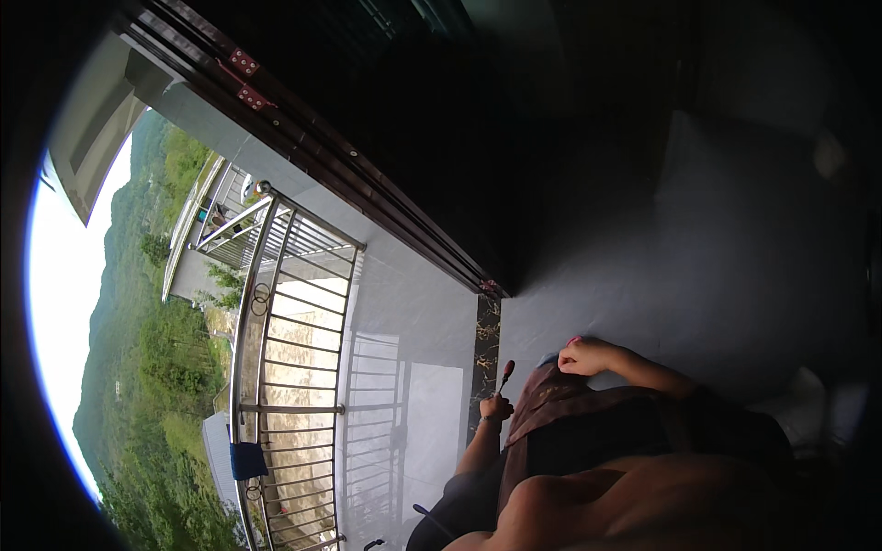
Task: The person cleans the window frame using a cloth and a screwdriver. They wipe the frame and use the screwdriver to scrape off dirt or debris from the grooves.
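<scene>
My left hand [496,407] is closed around a screwdriver [508,372], near the dark marble threshold strip. The tool's red-and-black handle sticks out past my fingers, and part of its shaft shows. My right hand [584,357] is bent in front of my body with the fingers curled. A small pink object [573,340] shows at its fingertips, too small to name. Beneath both hands are my brownish trousers [551,396], and a pale grey patch shows just past them.
A dark door frame [386,189] with red hinges [243,62] slants across the view. The black, gold-veined threshold strip [488,330] divides the grey indoor floor [586,289] from the balcony tiles [413,289]. A metal railing [303,337] carries a blue cloth [248,460]. Wooded hills lie beyond.
</scene>
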Action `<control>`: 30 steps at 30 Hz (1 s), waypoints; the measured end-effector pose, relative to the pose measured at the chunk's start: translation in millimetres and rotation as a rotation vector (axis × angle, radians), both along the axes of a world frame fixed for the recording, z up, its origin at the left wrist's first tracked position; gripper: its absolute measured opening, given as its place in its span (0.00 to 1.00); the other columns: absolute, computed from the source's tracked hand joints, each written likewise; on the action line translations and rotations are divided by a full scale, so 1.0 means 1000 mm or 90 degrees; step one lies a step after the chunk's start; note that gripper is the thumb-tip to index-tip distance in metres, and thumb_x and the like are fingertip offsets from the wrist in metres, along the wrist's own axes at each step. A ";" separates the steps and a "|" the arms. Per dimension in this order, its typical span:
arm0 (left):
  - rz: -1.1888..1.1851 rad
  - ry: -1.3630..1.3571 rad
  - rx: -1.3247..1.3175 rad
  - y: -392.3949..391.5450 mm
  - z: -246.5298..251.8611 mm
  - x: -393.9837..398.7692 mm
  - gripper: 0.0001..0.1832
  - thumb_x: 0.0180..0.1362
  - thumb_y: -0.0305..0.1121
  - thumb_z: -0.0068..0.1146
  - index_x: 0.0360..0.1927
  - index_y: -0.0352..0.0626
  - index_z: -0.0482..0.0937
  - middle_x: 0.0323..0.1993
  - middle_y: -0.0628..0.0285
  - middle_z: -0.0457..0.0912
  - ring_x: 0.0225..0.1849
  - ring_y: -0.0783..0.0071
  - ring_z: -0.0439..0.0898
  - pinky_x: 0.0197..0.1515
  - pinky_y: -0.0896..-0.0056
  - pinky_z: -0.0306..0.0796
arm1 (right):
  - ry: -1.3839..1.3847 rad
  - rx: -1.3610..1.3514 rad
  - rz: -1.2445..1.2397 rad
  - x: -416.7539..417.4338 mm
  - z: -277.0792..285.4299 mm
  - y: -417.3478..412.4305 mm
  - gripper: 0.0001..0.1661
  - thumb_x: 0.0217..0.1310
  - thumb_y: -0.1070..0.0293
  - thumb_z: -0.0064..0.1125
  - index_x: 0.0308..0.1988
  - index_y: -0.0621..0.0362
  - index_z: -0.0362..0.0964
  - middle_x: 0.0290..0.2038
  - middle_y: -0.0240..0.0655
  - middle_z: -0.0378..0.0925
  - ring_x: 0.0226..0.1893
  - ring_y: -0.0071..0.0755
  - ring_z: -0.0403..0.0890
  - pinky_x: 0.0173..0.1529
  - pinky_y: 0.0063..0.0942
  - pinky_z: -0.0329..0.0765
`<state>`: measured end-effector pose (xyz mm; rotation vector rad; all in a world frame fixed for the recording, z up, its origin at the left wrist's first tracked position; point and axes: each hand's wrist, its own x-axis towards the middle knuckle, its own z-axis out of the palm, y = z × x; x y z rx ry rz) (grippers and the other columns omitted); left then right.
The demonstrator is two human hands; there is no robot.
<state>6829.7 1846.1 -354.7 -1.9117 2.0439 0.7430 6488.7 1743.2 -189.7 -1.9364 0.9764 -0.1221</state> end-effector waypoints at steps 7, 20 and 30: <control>-0.243 0.029 0.092 -0.211 -0.047 -0.149 0.24 0.47 0.53 0.59 0.37 0.43 0.82 0.31 0.54 0.86 0.37 0.52 0.86 0.40 0.53 0.79 | 0.092 -0.095 -0.255 -0.188 0.002 -0.092 0.14 0.60 0.59 0.55 0.43 0.53 0.78 0.35 0.37 0.84 0.40 0.43 0.84 0.45 0.38 0.77; -0.613 0.035 0.025 -0.511 -0.029 -0.732 0.17 0.56 0.44 0.55 0.33 0.40 0.82 0.24 0.56 0.84 0.27 0.61 0.83 0.31 0.58 0.76 | -0.092 0.163 -1.269 -0.573 -0.079 0.041 0.14 0.57 0.61 0.51 0.24 0.54 0.78 0.21 0.33 0.80 0.21 0.28 0.79 0.25 0.29 0.76; -0.559 0.346 0.181 -0.500 0.047 -1.120 0.14 0.60 0.36 0.52 0.29 0.35 0.81 0.18 0.56 0.81 0.18 0.66 0.80 0.21 0.65 0.74 | 0.104 0.043 -1.056 -0.825 -0.020 -0.053 0.21 0.63 0.51 0.55 0.48 0.52 0.78 0.46 0.41 0.82 0.49 0.46 0.81 0.54 0.41 0.76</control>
